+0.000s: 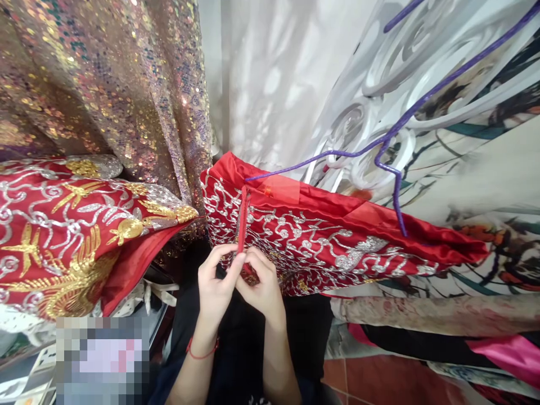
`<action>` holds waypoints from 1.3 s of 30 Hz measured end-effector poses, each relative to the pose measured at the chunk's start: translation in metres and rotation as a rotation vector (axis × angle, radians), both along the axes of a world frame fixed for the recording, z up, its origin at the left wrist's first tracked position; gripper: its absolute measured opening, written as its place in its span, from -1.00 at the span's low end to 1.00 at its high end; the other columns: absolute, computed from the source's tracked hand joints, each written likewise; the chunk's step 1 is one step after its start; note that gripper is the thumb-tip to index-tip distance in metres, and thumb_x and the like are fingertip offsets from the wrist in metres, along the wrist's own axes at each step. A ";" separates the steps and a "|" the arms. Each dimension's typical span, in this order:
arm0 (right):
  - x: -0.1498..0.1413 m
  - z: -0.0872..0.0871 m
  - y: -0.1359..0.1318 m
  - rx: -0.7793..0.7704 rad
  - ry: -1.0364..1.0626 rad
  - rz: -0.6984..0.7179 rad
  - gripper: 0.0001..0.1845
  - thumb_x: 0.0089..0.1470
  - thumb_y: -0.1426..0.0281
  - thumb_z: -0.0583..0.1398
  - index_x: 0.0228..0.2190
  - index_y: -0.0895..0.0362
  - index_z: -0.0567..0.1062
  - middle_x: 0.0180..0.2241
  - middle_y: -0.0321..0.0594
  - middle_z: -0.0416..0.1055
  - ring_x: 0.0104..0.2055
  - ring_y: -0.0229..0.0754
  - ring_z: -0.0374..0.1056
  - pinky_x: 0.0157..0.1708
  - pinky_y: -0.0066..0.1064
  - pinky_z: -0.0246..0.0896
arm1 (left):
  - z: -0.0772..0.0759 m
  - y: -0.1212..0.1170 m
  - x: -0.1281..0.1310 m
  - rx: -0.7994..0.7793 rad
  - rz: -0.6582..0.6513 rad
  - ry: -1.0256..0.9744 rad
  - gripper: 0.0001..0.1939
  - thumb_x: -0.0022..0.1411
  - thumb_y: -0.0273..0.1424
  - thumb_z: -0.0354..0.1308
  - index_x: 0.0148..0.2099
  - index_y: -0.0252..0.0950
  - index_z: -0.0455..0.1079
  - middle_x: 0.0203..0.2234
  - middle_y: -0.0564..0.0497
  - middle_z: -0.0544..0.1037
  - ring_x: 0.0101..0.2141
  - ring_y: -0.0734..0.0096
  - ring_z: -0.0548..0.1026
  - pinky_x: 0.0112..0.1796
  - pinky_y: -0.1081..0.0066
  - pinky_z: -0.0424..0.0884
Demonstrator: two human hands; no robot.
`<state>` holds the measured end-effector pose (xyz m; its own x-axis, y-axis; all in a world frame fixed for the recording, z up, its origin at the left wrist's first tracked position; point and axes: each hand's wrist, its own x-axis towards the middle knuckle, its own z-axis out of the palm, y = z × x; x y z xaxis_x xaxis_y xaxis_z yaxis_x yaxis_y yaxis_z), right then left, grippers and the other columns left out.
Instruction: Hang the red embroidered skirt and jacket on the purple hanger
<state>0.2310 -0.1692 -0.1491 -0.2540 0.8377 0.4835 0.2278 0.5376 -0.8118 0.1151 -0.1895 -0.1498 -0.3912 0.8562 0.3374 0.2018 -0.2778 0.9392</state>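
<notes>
Up close, red garment (320, 236) glitters with silver scrollwork embroidery.

left hand (216, 284) and right hand (264, 287) raised together, fingertips pinched

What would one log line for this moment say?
left hand: pinching red garment edge | right hand: same edge | purple hanger: in garment

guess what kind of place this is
Likely a dress or costume shop: an embroidered red garment on a purple hanger, sequined fabric hanging behind, both hands at its edge.
</notes>
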 end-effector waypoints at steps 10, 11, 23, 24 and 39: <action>0.027 0.006 -0.004 -0.149 0.079 0.008 -0.84 0.27 0.38 0.18 -0.11 0.04 0.51 -0.33 -0.29 0.47 -0.32 -0.25 0.42 -0.24 -0.40 0.34 | -0.005 0.002 -0.003 -0.078 0.004 -0.221 -0.72 0.18 -0.17 0.38 -0.18 -0.26 0.54 -0.34 -0.03 0.66 -0.34 0.37 0.64 -0.31 0.45 0.58; 0.029 0.006 -0.005 -0.179 0.091 -0.011 -0.81 0.28 0.38 0.18 -0.07 0.04 0.48 -0.37 -0.33 0.45 -0.35 -0.26 0.41 -0.25 -0.41 0.34 | -0.005 0.002 -0.003 -0.088 -0.001 -0.231 -0.71 0.17 -0.16 0.38 -0.18 -0.27 0.55 -0.34 -0.03 0.66 -0.35 0.36 0.64 -0.34 0.47 0.57; 0.034 0.012 -0.012 -0.247 -0.110 0.140 -0.92 0.22 0.34 0.26 -0.30 0.05 0.57 -0.36 -0.29 0.60 -0.32 -0.23 0.51 -0.22 -0.43 0.36 | -0.006 0.003 -0.011 -0.009 -0.072 -0.146 -0.82 0.28 -0.25 0.29 -0.22 -0.24 0.63 -0.41 0.03 0.53 -0.40 0.50 0.46 -0.36 0.51 0.42; 0.032 0.010 -0.011 -0.229 -0.124 0.130 -0.92 0.23 0.35 0.26 -0.29 0.05 0.58 -0.33 -0.28 0.60 -0.29 -0.22 0.51 -0.19 -0.41 0.36 | -0.004 0.002 -0.010 -0.030 -0.112 -0.175 -0.78 0.31 -0.23 0.26 -0.24 -0.26 0.62 -0.44 0.03 0.51 -0.44 0.52 0.43 -0.39 0.52 0.39; 0.020 0.009 -0.011 -0.415 0.105 0.185 -0.83 0.24 0.32 0.23 -0.12 0.03 0.41 -0.43 -0.36 0.60 -0.41 -0.22 0.58 -0.29 -0.43 0.47 | 0.007 -0.006 -0.003 -0.063 -0.176 -0.138 -0.86 0.22 -0.31 0.32 -0.25 -0.28 0.54 -0.62 0.13 0.48 -0.61 0.58 0.37 -0.49 0.56 0.36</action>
